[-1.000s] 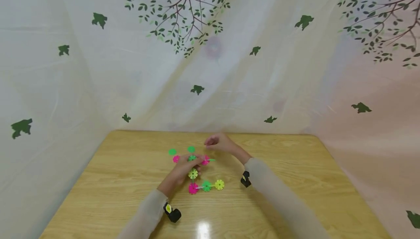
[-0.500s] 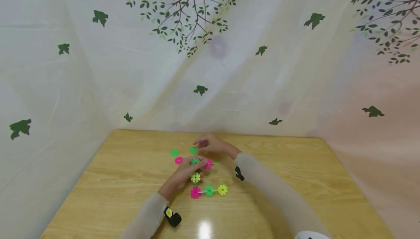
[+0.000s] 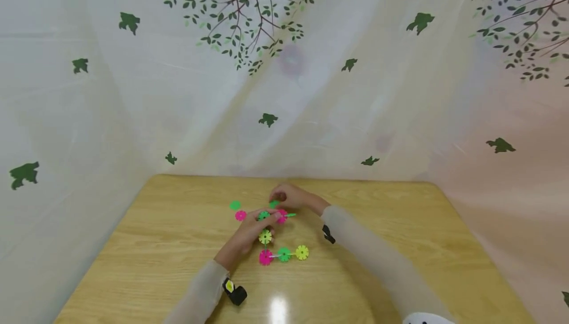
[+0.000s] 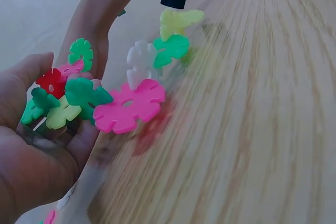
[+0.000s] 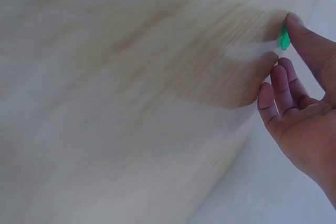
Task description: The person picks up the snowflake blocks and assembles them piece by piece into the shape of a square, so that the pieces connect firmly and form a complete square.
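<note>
My left hand (image 3: pixel 250 228) holds a joined chain of slotted plastic snowflake discs. In the left wrist view, the chain's green, red and yellow discs (image 4: pixel 64 112) lie between thumb and fingers. A larger pink disc (image 4: pixel 128 106) juts out past the fingers, followed by a white disc (image 4: pixel 140 61), a green one (image 4: pixel 172 49) and a yellow one (image 4: pixel 176 22). Behind the chain, my right hand (image 3: pixel 291 198) pinches a loose green disc (image 3: pixel 274 204) at its fingertips. In the right wrist view that green disc (image 5: pixel 285 39) shows edge-on by the thumb; the fingers' grip is partly hidden.
Two loose discs, one green (image 3: pixel 235 205) and one pink (image 3: pixel 240 215), lie on the wooden table (image 3: pixel 178 245) left of the chain. A pale curtain (image 3: pixel 213 116) printed with leaves hangs behind the table's far edge.
The right hand first reached left to the loose green disc, then came back slightly right with it. The left hand keeps its hold on the chain, nearly still.
</note>
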`<state>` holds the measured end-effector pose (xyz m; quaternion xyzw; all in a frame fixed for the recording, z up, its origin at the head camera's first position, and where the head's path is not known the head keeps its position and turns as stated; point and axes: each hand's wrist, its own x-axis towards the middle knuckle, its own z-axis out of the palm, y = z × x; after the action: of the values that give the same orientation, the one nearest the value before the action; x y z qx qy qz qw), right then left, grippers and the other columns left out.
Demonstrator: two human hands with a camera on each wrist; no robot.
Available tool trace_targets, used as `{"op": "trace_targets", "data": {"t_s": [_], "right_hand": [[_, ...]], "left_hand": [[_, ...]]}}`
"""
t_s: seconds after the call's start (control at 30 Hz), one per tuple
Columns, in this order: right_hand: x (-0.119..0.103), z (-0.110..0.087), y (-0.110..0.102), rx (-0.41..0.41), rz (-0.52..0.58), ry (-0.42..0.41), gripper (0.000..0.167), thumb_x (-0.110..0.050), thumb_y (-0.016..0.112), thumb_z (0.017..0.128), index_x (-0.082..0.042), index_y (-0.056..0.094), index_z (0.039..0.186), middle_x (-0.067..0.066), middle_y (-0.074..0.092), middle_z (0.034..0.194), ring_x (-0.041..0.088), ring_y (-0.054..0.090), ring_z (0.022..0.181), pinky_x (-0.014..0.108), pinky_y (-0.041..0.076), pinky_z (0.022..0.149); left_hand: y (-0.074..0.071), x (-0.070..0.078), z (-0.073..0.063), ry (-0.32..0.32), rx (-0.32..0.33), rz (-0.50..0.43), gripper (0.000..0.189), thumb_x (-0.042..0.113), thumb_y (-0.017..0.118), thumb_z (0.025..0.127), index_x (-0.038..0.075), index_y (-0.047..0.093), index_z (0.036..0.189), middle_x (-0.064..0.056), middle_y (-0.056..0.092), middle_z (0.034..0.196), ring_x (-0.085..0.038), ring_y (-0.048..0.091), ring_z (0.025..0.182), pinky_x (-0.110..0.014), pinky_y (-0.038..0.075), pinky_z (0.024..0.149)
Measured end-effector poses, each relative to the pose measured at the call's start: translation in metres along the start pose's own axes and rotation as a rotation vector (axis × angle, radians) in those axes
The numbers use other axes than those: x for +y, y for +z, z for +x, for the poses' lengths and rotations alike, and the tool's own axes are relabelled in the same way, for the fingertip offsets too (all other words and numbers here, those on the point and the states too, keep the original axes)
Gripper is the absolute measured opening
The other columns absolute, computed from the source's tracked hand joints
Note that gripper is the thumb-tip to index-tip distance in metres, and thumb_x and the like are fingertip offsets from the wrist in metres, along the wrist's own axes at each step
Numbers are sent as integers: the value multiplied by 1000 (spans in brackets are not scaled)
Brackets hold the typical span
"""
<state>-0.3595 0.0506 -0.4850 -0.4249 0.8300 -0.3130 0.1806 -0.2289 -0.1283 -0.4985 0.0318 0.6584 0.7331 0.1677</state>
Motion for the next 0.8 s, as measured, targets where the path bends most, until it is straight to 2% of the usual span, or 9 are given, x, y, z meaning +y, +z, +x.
{"op": "trace_targets", "data": {"t_s": [0.1,0.23,0.3,0.43,0.5,0.63,0.8], "right_hand": [[6,-11,-7,23,39,16,18,3,72,90,0,69,108,14,69,102,17,59,92,21,50,81],[11,-30,-14,82,105,98,21,7,70,89,3,67,109,18,71,106,22,66,97,26,56,86],[15,-40,-16,127,144,143,21,7,68,89,4,68,110,18,71,105,20,67,96,28,58,84],[17,-60,-19,248,327,222,25,3,68,92,7,68,117,17,72,103,13,65,86,29,59,75],[16,-70,-20,325,445,235,28,3,68,93,9,66,121,17,71,102,12,66,83,34,61,74],[8,-83,-19,438,610,207,33,3,67,94,14,62,125,20,71,104,16,71,86,48,63,85],[-7,-89,-16,517,647,210,35,0,69,94,14,62,125,21,72,107,13,71,85,55,60,91]], "left_hand": [[1,1,4,12,21,-22,39,30,67,100,-1,67,125,-3,68,75,-8,60,58,-23,57,54],[5,1,10,18,65,-14,41,31,68,99,2,67,127,-5,73,89,-8,60,63,-20,53,53],[7,1,13,13,95,-12,42,32,69,99,2,67,128,-6,72,89,-9,59,63,-20,52,52],[10,2,21,14,140,-19,43,32,68,99,2,65,130,-5,70,93,-9,59,64,-19,51,52],[11,3,24,19,150,-36,42,31,67,100,2,65,131,-5,70,96,-10,58,63,-19,52,51],[13,6,28,23,168,-78,40,28,67,100,2,64,131,0,69,100,-11,57,65,-19,51,49],[16,10,31,40,206,-96,39,27,68,99,2,66,129,5,69,97,-11,55,68,-17,49,52]]}}
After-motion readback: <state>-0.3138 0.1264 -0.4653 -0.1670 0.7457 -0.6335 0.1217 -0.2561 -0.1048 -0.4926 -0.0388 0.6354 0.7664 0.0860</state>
